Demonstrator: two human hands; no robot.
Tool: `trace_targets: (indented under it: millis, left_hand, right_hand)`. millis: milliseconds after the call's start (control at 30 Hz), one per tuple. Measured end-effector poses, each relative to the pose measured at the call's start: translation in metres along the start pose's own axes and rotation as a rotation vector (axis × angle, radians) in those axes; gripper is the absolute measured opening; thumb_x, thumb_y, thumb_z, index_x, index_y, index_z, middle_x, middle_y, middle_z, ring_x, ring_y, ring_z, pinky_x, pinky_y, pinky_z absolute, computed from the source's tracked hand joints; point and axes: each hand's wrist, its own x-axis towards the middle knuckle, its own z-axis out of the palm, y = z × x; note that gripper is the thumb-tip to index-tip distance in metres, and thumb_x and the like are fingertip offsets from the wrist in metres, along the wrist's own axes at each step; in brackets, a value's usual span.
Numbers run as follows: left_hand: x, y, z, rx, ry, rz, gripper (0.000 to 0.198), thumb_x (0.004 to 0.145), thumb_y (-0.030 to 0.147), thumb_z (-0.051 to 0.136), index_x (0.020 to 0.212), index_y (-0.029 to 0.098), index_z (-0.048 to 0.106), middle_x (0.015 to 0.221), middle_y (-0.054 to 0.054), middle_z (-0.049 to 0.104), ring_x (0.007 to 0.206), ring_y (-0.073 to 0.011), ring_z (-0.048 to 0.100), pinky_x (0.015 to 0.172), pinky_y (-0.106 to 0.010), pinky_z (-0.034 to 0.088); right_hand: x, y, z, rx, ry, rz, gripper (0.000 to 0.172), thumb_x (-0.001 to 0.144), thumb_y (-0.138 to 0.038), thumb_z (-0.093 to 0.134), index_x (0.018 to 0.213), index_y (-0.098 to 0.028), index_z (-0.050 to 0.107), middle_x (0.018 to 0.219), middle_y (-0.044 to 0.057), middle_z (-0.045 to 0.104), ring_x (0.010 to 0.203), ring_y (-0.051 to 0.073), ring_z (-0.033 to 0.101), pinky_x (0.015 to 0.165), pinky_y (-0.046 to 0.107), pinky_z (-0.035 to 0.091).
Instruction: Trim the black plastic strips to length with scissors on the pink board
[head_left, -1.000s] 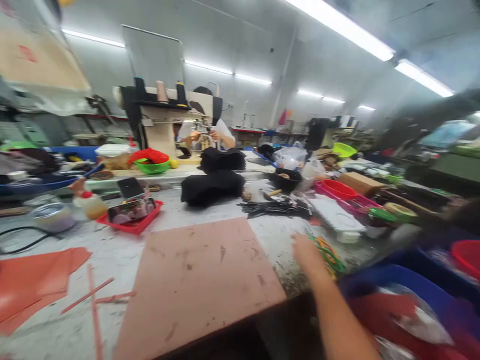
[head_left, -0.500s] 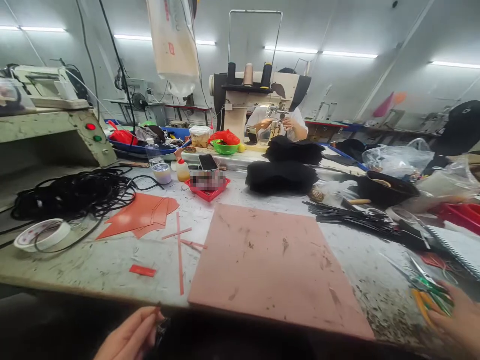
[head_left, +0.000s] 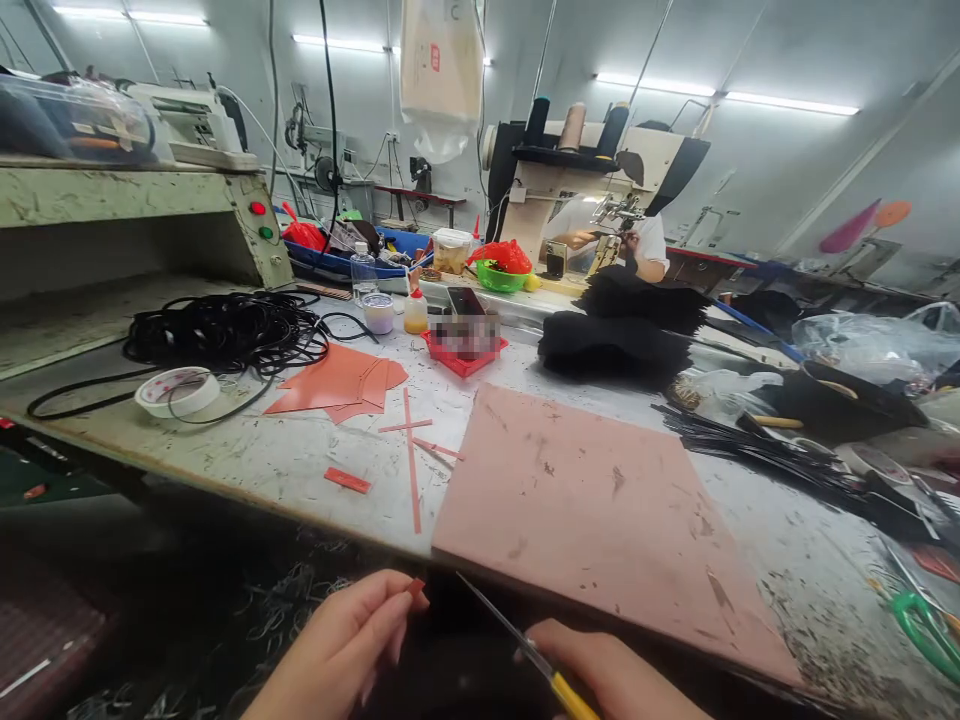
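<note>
My left hand [head_left: 360,635], in front of the table's near edge, pinches a small orange-red leather piece [head_left: 417,585] at its fingertips. To its right, my right hand [head_left: 592,665] is closed on yellow-handled scissors [head_left: 536,655]. Their thin blades look closed and point up and left, toward the piece but apart from it. Above the hands lies a worn pink board [head_left: 592,510]. Thin orange strips [head_left: 412,460] and a short orange rectangle [head_left: 347,480] rest left of the board. Larger orange pieces [head_left: 337,380] overlap farther back.
Black cord [head_left: 225,330] lies coiled at left beside a white tape roll [head_left: 177,392]. A red tray [head_left: 465,352] and black stacked pieces [head_left: 615,345] sit behind the board. Green-handled scissors [head_left: 926,630] lie far right. A person works at the sewing machine [head_left: 577,180].
My right hand has come from the table's right side to the front middle, bringing the yellow-handled scissors. My left hand's orange-red piece now shows clearly. The view has turned left.
</note>
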Motion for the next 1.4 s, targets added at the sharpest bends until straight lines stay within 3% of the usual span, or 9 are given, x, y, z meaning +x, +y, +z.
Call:
trace_targets:
  millis: [133,300,400,533,1033,1400]
  left_hand:
    - [-0.009,-0.001,-0.003,-0.02,0.024,-0.02,0.044,0.065,0.059,0.06,0.074,0.016,0.065,0.049,0.006,0.037,0.044,-0.0072,0.026,0.039,-0.018,0.018]
    - [-0.008,-0.005,-0.007,-0.059,-0.006,0.017,0.04,0.067,0.053,0.062,0.082,0.016,0.067,0.049,0.006,0.037,0.046,-0.0078,0.029,0.041,-0.017,0.021]
    - [-0.006,-0.005,-0.007,-0.069,-0.022,0.043,0.035,0.069,0.049,0.061,0.08,0.016,0.068,0.05,0.005,0.04,0.047,-0.0077,0.031,0.043,-0.016,0.024]
    - [-0.007,-0.003,-0.007,0.002,-0.028,0.053,0.028,0.073,0.043,0.058,0.077,0.016,0.067,0.048,0.006,0.041,0.044,-0.0072,0.029,0.039,-0.017,0.019]
    - [-0.01,-0.001,-0.005,0.13,-0.133,-0.009,0.027,0.079,0.036,0.048,0.084,0.015,0.065,0.048,0.008,0.037,0.04,-0.0056,0.025,0.037,-0.018,0.015]
    - [-0.01,-0.013,-0.008,0.117,-0.091,-0.028,0.03,0.078,0.039,0.046,0.081,0.014,0.062,0.048,0.009,0.038,0.04,-0.0057,0.025,0.038,-0.018,0.017]
  right_hand:
    - [0.009,-0.002,0.006,-0.062,0.007,-0.047,0.035,0.074,-0.05,0.049,0.092,-0.021,0.057,0.071,0.0,0.054,0.06,0.014,0.045,0.056,0.022,0.037]
    - [0.01,-0.007,0.009,-0.111,0.003,-0.03,0.045,0.074,-0.058,0.043,0.093,-0.019,0.056,0.07,0.001,0.053,0.062,0.017,0.049,0.056,0.024,0.038]
    - [0.007,-0.013,0.008,-0.123,-0.006,-0.011,0.045,0.075,-0.058,0.04,0.092,-0.019,0.055,0.073,0.003,0.055,0.064,0.019,0.051,0.057,0.024,0.039]
    - [0.006,-0.018,0.007,-0.153,-0.028,-0.009,0.046,0.078,-0.06,0.036,0.092,-0.02,0.055,0.075,0.003,0.057,0.063,0.018,0.051,0.058,0.025,0.039]
    - [0.01,-0.021,0.012,-0.138,-0.095,-0.012,0.051,0.078,-0.064,0.038,0.091,-0.018,0.056,0.071,0.002,0.053,0.061,0.016,0.049,0.054,0.022,0.038]
    - [0.018,-0.017,0.016,-0.194,-0.139,-0.028,0.046,0.081,-0.059,0.039,0.092,-0.018,0.056,0.068,0.0,0.051,0.057,0.014,0.045,0.053,0.022,0.034]
